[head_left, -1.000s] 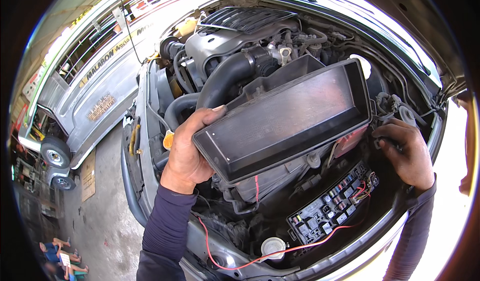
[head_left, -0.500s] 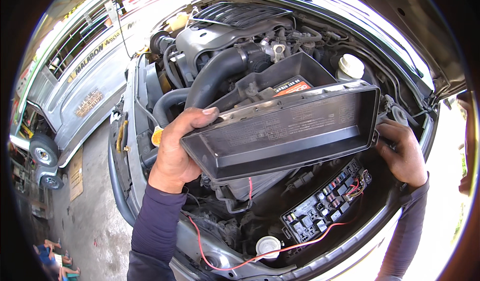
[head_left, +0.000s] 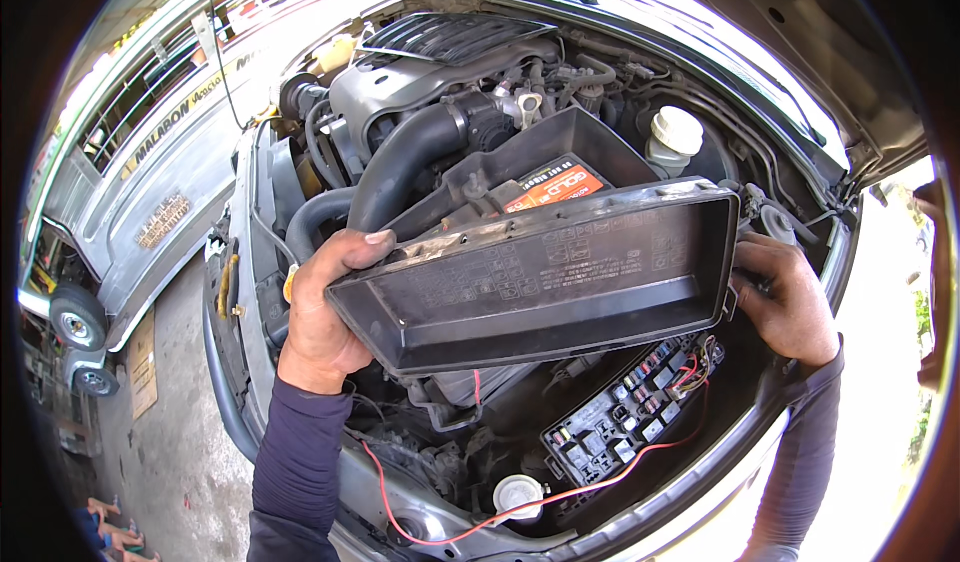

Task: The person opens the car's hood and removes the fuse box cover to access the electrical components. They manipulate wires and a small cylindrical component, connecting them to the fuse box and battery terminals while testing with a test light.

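Both my hands hold a long black fuse box cover, its hollow underside with faint printed diagrams turned toward me. My left hand grips the cover's left end, thumb over the upper edge. At the right end, my right hand has its fingers closed on the cover's edge. Below the cover lies the uncovered fuse box, with rows of fuses, relays and some thin wires at its right end. A red wire runs from the fuse box across the front of the engine bay to the left.
Behind the cover are a battery with an orange label, a thick black intake hose and the engine cover. A white-capped reservoir stands at back right, a white cap in front. A silver vehicle stands at left.
The cover and both hands have shifted slightly left in the picture, as has the whole engine bay. The cover's inner face is tilted a little differently. Both grips are unchanged.
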A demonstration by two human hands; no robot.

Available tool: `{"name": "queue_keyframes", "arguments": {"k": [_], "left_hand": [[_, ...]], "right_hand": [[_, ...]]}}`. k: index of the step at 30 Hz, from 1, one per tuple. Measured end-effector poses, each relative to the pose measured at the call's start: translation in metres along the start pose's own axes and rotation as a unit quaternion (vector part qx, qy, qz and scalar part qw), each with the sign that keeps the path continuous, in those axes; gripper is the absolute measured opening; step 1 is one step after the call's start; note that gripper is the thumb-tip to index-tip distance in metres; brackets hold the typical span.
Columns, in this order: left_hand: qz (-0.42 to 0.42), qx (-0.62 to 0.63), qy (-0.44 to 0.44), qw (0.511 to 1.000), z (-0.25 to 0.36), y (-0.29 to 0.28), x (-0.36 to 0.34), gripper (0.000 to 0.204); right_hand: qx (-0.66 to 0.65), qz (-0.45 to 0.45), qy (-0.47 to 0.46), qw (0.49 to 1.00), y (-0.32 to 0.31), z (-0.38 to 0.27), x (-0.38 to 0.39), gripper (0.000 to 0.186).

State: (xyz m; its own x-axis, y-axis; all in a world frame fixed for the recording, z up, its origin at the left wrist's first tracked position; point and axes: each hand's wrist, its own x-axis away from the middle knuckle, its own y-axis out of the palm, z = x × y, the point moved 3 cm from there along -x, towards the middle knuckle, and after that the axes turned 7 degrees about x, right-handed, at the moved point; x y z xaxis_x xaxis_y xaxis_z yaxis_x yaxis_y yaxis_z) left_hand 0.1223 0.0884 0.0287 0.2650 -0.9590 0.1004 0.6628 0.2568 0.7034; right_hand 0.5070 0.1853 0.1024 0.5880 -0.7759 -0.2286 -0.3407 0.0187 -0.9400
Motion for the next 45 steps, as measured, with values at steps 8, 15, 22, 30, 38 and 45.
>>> {"name": "queue_keyframes", "arguments": {"k": [8,15,22,30,38,45], "left_hand": [[0.015,-0.013,0.012,1.0,0.001,0.0,0.001,0.016],[0.037,-0.029,0.067,0.997,0.006,-0.009,0.003,0.017],[-0.002,-0.032,0.105,0.994,0.014,-0.029,-0.01,0.021],[-0.003,-0.062,0.14,0.988,0.021,-0.046,-0.008,0.024],[-0.027,-0.083,0.152,0.984,0.024,-0.048,-0.002,0.033],[-0.017,-0.094,0.169,0.981,0.031,-0.058,0.0,0.039]], "right_hand": [[-0.003,0.001,0.005,1.0,-0.002,-0.003,0.001,0.022],[-0.005,0.016,-0.022,1.0,0.002,0.003,0.001,0.021],[0.019,0.013,-0.057,0.998,0.008,0.014,0.005,0.023],[-0.005,-0.053,-0.14,0.989,0.012,0.012,0.0,0.031],[0.01,-0.155,-0.258,0.954,0.023,0.009,-0.032,0.026],[0.063,-0.338,-0.167,0.924,0.024,0.005,-0.031,0.028]]}}
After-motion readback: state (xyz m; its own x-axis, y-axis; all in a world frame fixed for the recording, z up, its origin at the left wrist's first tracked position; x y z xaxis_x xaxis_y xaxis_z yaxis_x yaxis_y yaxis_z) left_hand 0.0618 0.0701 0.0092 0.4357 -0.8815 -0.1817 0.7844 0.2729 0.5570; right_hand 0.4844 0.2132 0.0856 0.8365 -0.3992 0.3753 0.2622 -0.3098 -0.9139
